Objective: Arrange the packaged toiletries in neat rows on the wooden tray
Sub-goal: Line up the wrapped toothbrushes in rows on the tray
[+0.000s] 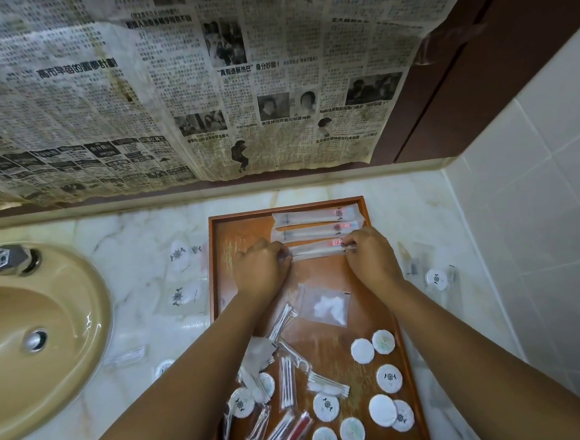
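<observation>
Our left hand and right hand pinch both ends of a long packet at the back of the wooden tray, beside two laid packets; uneven release could skew the row.

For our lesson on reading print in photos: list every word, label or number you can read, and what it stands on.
"高市早苗的圓夢計劃": headline, left on the yellowed newspaper sheet.
"真假迪丽热巴 身分吵翻!": headline, middle of it.
Its small print: too blurred.
Red labels on long clear plastic packets: unreadable.
Round white packets: emblem only, no words legible.
</observation>
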Demonstrator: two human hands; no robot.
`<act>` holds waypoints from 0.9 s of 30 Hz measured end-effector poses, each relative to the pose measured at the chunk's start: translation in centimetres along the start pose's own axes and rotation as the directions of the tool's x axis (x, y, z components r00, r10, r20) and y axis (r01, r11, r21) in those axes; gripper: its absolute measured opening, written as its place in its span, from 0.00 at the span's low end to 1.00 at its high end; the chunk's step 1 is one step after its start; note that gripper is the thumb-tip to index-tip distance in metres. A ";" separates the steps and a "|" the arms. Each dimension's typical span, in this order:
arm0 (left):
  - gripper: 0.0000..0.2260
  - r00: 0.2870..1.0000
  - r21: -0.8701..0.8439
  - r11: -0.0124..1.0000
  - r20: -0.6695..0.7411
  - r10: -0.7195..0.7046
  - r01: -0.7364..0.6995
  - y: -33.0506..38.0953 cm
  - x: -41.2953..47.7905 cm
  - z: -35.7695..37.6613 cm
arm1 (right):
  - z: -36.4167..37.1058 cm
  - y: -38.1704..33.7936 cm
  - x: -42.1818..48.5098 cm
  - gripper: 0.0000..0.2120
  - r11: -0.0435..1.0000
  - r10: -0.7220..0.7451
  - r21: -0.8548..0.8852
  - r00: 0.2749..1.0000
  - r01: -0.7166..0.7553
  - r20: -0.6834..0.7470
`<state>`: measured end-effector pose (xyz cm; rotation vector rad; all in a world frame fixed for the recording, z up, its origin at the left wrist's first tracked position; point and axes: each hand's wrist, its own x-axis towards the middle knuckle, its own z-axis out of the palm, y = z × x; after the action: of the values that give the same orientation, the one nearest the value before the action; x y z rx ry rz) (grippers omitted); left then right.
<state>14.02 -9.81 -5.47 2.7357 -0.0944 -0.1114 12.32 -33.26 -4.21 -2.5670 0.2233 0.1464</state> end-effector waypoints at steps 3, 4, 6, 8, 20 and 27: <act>0.08 1.000 -0.025 1.000 0.000 -0.019 0.019 0.0 0.0 0.2 | 0.1 0.0 -0.9 0.11 0.998 -0.042 -0.049 0.999 0.041 -0.022; 0.07 1.000 -0.038 0.999 -0.002 -0.027 0.027 0.0 -0.1 0.3 | 0.3 0.0 -1.4 0.11 0.994 -0.069 -0.090 0.997 0.067 -0.020; 0.07 0.999 -0.069 0.997 -0.006 -0.038 0.038 -0.2 -0.3 0.4 | 0.7 0.2 -2.4 0.11 0.981 -0.115 -0.156 0.993 0.112 -0.012; 0.07 0.999 -0.108 0.993 -0.018 -0.051 0.049 -0.4 -0.5 0.5 | 1.0 0.5 -3.3 0.13 0.977 -0.124 -0.172 0.992 0.123 0.005; 0.07 0.997 -0.174 0.984 -0.061 -0.047 0.036 -0.5 -1.0 1.0 | 2.6 -0.7 -4.3 0.32 0.939 -0.078 -0.328 0.992 0.106 0.096; 0.09 0.995 -0.152 0.988 -0.097 -0.016 0.002 -0.8 -0.8 1.0 | 2.2 -1.5 -2.9 0.29 0.932 -0.210 -0.304 0.978 0.195 -0.014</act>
<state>13.20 -9.37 -6.65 2.5847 -0.0440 0.0129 9.60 -30.44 -4.80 -2.8796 -0.0542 0.0451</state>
